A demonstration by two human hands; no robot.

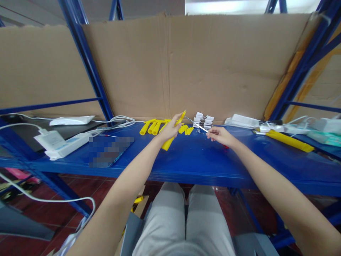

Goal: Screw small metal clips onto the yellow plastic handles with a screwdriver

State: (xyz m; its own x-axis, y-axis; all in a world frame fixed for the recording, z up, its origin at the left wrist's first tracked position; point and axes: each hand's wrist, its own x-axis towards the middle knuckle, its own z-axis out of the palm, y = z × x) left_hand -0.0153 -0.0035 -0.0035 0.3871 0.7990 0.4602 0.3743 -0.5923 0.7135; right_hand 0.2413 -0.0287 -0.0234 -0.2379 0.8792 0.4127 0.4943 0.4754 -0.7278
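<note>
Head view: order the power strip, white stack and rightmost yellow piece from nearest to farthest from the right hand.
1. White stack: beyond the right hand, slightly left.
2. Rightmost yellow piece: right side.
3. Power strip: far left.

Illumination moderate and diffuse. Overexposed white strip (253,7) at upper right, above the tall brown cardboard panel (218,64). Faint sheen on the smooth blue metal table (202,160); dark red tiled floor (106,186) beneath dim. Wide-angle stretching at edges. Yellow hollow tubes (145,128) softly resolved. Pixel blocks obscure a flat dark object (110,152).
</note>
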